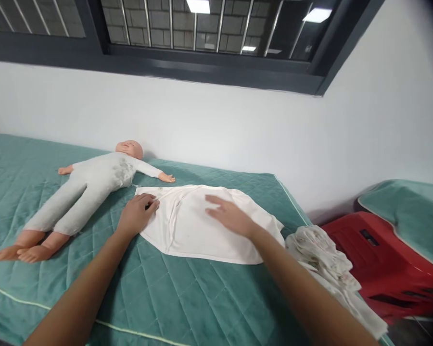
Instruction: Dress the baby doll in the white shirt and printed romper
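Here, a flat white cloth [195,235] lies lengthwise left-to-right on a green quilted cover [187,302] — my left hand [137,214] curled at its left end, grip unclear — my right hand [234,217] spread loosely over its middle.

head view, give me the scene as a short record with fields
cloth: white, slightly creased, spread on the green cover
left hand: at the cloth's left end
right hand: open, over the cloth's middle; contact unclear
doll: on its back, left of the cloth
bunched fabric: right of the cloth
window: barred, above
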`<action>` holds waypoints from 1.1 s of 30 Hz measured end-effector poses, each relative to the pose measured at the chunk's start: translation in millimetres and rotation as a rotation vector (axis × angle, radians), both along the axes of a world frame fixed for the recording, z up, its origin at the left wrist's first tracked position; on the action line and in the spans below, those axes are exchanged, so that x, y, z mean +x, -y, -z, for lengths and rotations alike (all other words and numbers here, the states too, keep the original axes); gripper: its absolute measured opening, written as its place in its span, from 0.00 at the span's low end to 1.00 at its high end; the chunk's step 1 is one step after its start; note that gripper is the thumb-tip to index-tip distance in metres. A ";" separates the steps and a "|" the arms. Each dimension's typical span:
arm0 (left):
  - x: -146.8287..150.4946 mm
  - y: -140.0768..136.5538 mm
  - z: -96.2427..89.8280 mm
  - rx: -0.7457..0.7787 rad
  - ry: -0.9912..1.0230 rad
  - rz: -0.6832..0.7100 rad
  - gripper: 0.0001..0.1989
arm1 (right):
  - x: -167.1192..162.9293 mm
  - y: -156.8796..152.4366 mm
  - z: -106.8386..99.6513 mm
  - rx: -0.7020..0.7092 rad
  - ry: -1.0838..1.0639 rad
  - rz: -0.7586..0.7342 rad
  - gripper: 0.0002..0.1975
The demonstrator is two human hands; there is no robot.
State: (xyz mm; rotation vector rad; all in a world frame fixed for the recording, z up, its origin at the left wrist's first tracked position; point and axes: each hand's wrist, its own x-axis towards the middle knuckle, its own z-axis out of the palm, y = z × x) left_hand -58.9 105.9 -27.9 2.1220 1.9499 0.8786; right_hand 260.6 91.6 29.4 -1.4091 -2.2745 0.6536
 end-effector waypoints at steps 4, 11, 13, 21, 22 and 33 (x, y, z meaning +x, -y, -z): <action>1.9 0.7 -1.8 0.008 -0.034 0.007 0.16 | 73.0 -22.1 -11.7 0.108 0.232 0.685 0.21; 3.1 0.9 -2.6 0.033 -0.072 0.003 0.16 | 128.8 -19.1 3.1 -0.196 0.539 0.659 0.20; 2.5 0.7 -3.1 0.034 -0.073 -0.001 0.15 | 134.0 -22.2 0.6 -0.189 0.551 0.616 0.17; 8.2 7.5 -7.2 0.016 -0.134 -0.022 0.15 | 134.0 -14.8 -10.0 0.035 0.657 0.652 0.16; 7.6 8.2 -9.6 0.028 -0.143 -0.022 0.14 | 126.3 -15.9 -12.6 0.078 0.670 0.637 0.15; -165.9 -35.2 -65.6 0.164 -0.247 -0.391 0.22 | -142.4 -142.2 -10.2 0.100 0.256 0.199 0.27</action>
